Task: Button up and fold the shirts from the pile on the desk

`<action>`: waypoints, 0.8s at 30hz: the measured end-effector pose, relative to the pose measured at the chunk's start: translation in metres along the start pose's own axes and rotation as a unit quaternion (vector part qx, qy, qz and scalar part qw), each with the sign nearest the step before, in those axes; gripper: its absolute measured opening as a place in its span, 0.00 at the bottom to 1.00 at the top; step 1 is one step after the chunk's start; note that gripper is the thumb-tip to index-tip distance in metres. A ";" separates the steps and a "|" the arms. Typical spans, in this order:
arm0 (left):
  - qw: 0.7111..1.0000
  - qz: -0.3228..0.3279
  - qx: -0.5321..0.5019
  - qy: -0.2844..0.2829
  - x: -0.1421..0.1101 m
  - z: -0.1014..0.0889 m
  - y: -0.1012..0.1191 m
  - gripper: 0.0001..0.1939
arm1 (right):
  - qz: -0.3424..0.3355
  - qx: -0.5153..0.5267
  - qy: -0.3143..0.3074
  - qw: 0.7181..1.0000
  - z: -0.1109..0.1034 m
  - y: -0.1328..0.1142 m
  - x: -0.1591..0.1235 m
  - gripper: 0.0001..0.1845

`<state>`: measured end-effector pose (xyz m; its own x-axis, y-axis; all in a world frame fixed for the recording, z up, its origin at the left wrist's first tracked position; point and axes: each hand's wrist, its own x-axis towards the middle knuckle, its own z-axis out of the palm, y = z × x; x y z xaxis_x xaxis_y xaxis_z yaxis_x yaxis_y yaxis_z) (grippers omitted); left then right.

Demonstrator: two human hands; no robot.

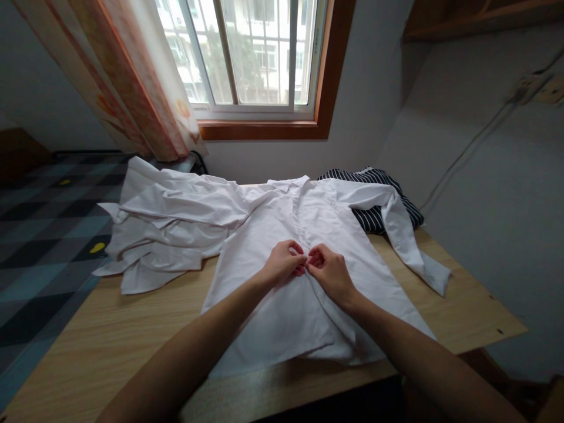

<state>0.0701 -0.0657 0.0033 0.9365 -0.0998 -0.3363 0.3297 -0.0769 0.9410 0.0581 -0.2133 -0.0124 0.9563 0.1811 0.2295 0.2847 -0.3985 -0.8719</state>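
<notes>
A white button-up shirt point(259, 264) lies front side up on the wooden table, its collar toward the window and its hem near the front edge. At the middle of the front placket, my left hand point(287, 261) pinches the cloth between thumb and fingers. Close against it, my right hand point(329, 270) pinches the other side of the same spot. Any button between the fingertips is too small to make out. Above the hands the placket runs closed toward the collar; below them the two front edges spread apart.
More white clothing point(176, 217) lies heaped on the left of the table point(132, 329). A black-and-white striped item point(374, 218) sits under the shirt's right-hand sleeve. A checked bed point(39, 235) adjoins on the left. The window point(255, 59) and walls stand behind, with a cord point(462, 155) at right.
</notes>
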 end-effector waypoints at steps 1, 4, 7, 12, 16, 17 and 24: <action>1.000 0.011 0.011 0.000 0.001 0.000 -0.001 0.07 | -0.004 -0.010 0.003 1.000 0.001 -0.001 -0.001 0.07; 0.998 0.045 0.038 -0.001 0.004 -0.002 -0.007 0.08 | -0.024 -0.042 0.009 0.999 0.003 -0.001 -0.003 0.09; 0.996 0.066 0.061 -0.001 0.008 -0.004 -0.013 0.08 | -0.052 -0.075 0.013 0.996 0.004 0.002 -0.004 0.11; 0.994 0.083 0.072 -0.002 0.011 -0.007 -0.017 0.10 | -0.062 -0.074 0.010 0.995 0.004 0.003 -0.005 0.12; 0.987 0.107 0.114 0.020 0.010 -0.007 -0.014 0.10 | -0.026 -0.009 0.009 1.000 0.003 0.006 -0.002 0.09; 0.983 0.121 0.137 0.031 0.009 -0.007 -0.013 0.10 | -0.013 0.012 0.016 1.000 0.003 0.008 0.000 0.09; 0.940 0.222 0.250 0.068 0.000 -0.004 -0.002 0.08 | 0.068 0.114 0.003 0.991 0.000 0.018 0.008 0.12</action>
<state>0.0698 -0.0615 0.0015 0.9863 -0.1068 0.1256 -0.1630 -0.5172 0.8402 0.0706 -0.2185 -0.0263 0.9853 0.1343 0.1058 0.1322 -0.2059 -0.9696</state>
